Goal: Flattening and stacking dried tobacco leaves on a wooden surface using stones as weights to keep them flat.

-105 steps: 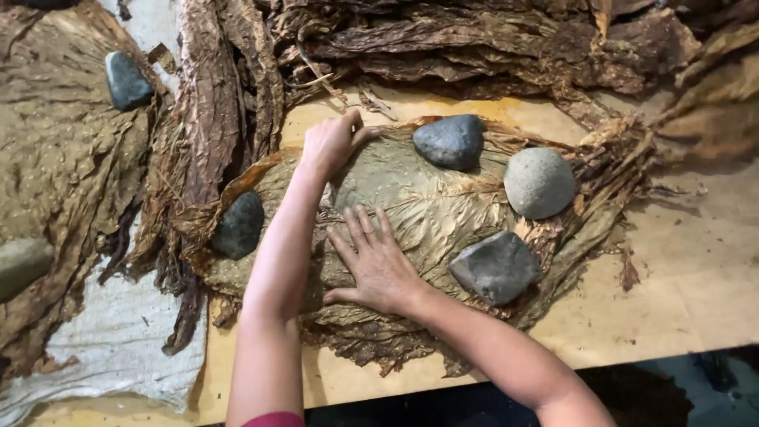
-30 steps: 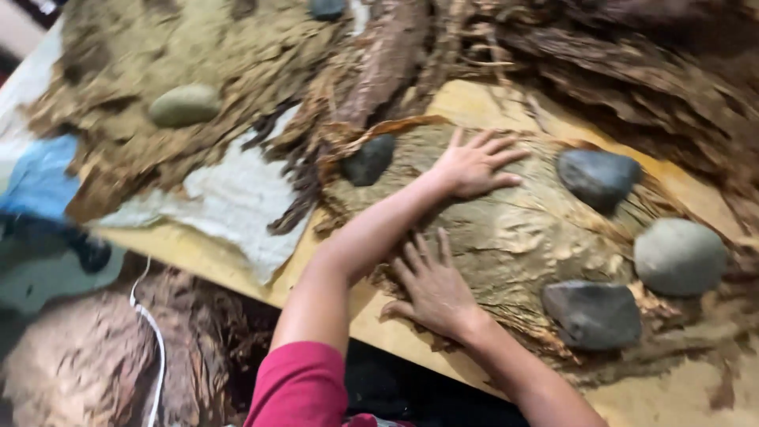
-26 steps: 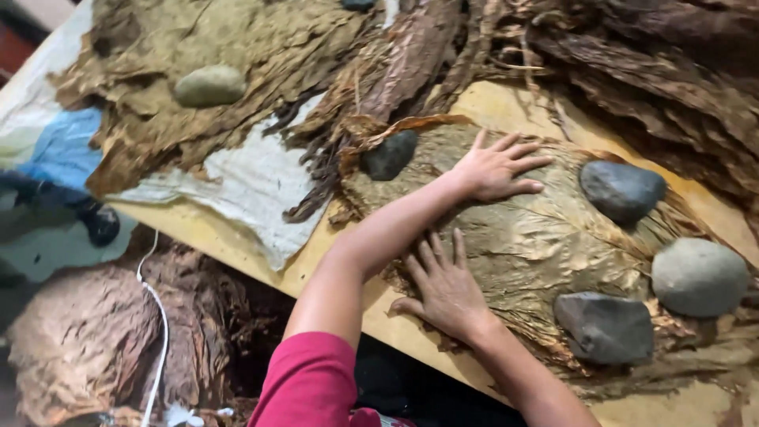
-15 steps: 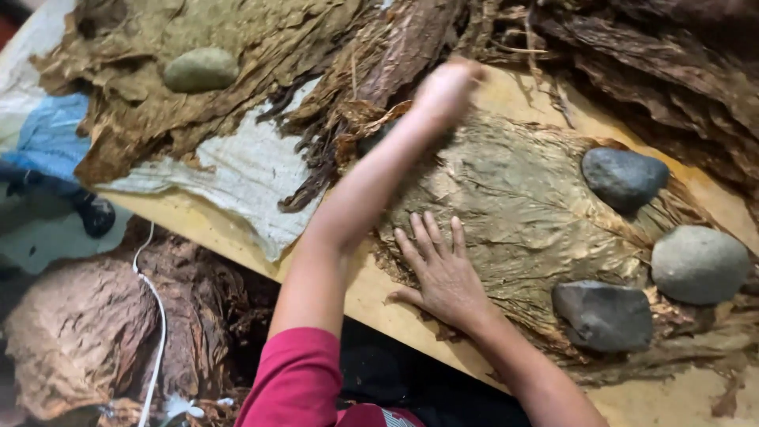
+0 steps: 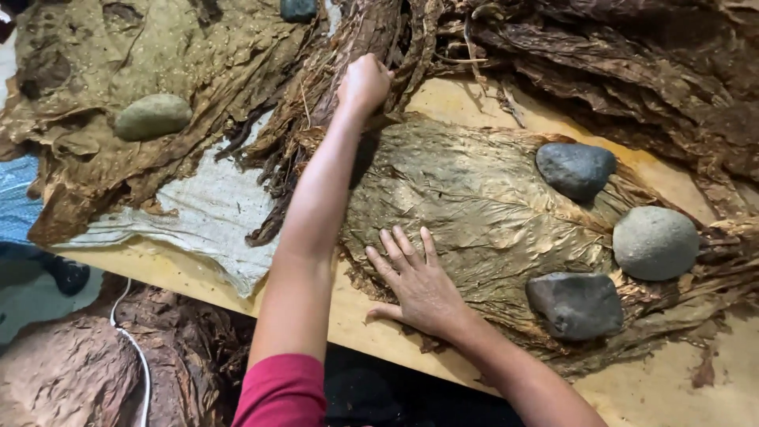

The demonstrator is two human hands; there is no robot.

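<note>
Currently the left hand (image 5: 364,81) is closing its fingers on a dark brown dried leaf bundle (image 5: 371,35) at the bench's far edge, while the right hand (image 5: 419,285), fingers spread flat, is pressing the broad olive-green flattened leaf (image 5: 466,213) near the bench's front edge, beside three grey stones (image 5: 575,304).

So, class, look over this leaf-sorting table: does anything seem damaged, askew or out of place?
Nothing stands out. The flattened leaf lies under three stones, the right hand rests flat on it, and the left hand is closed at the dark leaf pile.
</note>
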